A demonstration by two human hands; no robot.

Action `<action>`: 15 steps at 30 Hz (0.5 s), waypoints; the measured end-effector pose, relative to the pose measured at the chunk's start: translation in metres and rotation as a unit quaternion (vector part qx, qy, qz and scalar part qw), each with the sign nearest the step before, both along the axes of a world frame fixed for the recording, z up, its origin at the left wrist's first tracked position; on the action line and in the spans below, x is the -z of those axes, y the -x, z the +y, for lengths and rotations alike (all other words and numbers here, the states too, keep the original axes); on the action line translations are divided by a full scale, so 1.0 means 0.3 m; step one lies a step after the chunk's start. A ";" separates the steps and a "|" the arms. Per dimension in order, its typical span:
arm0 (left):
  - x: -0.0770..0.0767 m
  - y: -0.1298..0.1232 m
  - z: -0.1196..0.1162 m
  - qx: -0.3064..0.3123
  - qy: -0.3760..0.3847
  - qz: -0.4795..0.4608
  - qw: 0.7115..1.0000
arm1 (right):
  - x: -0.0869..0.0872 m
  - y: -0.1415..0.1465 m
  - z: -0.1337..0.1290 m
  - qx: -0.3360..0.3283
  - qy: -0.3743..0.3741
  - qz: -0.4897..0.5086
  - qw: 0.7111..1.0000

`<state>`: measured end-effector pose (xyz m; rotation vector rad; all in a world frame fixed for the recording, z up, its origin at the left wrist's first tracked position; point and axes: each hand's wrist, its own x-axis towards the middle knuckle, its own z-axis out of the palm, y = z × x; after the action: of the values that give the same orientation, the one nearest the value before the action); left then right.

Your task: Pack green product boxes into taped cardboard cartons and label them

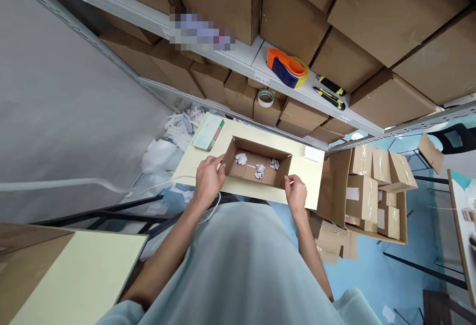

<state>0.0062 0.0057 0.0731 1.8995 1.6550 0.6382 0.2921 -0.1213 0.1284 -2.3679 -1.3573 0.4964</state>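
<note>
An open cardboard box (242,171) rests on the pale yellow table (186,167), with three crumpled paper balls (259,171) on its bottom. At the box's left end, my left hand (209,177) is closed on the wall, thumb and fingers near the corner. My right hand (296,192) is at the right end, its thumb and fingers pinched at the box's edge. A green and white flat box (207,132) lies at the table's back left. A small white item (313,153) lies at the right edge.
Shelves (245,51) packed with cartons stand behind the table, holding a tape dispenser (285,67), a tape roll (265,98) and two box cutters (329,98). A large carton (336,186) full of small boxes stands right. White scraps (159,155) lie left. A white cable (216,205) hangs near my left hand.
</note>
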 end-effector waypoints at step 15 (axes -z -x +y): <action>0.199 0.196 0.248 -0.151 0.049 -0.126 0.979 | -0.176 0.390 0.405 -0.038 -0.105 -0.060 0.992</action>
<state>-0.0525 0.0802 0.0135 1.4418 1.7840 0.8618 0.1751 0.0001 0.1811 -2.2113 -1.4778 0.2212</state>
